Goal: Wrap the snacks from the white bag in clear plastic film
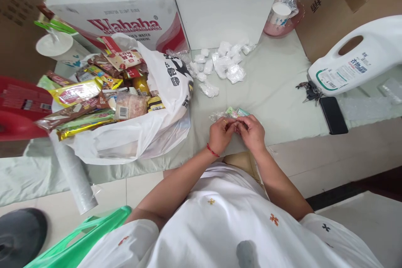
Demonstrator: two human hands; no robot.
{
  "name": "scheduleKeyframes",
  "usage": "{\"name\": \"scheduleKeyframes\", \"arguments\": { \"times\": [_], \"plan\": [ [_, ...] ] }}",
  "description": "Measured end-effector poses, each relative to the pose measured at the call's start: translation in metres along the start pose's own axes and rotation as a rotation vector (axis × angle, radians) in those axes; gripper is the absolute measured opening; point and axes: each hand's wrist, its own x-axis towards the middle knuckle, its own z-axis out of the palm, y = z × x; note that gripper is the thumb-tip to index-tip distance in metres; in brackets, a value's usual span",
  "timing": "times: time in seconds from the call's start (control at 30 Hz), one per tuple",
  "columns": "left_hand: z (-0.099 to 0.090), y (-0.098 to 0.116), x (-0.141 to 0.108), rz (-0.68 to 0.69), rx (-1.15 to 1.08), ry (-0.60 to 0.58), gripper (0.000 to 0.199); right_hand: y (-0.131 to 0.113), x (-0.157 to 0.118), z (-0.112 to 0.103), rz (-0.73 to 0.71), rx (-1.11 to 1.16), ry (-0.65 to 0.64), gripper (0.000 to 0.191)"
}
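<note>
The left hand (220, 134) and the right hand (253, 134) meet close to the near edge of the desk (276, 92); on both, thumb and forefinger are closed, and they seem to pinch a small clear packet (232, 112), which lies at 12 o'clock, directly beyond the fingertips. The exact point of the grip is hidden by the thumbs, so I cannot tell how firm it is. Such thin film could tear or slip, in my judgement, if both hands pull it unequally. Between 11 and 12 o'clock is a loose group of white wrapped bundles (226, 63); a forward push of the packet could disturb them. At 9 to 10 o'clock the overfull snack bag (169, 79) might spill its packets if the left arm catches its soft side. At 3 o'clock a phone (333, 115) lies at the desk's edge, beside the keys (310, 91); a careless right elbow could knock it down.
</note>
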Motion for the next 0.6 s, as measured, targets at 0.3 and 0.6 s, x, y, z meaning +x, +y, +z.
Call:
{"name": "scheduleKeyframes", "arguments": {
  "times": [0.3, 0.6],
  "plan": [
    [-0.016, -0.010, 0.006, -0.212, -0.141, 0.021, 0.013, -0.002, 0.003, 0.001, 0.042, -0.010, 0.022, 0.022],
    [0.002, -0.006, 0.010, -0.136, -0.081, 0.028, 0.008, -0.003, 0.000, 0.000, 0.010, -0.073, 0.007, 0.030]
  ]
}}
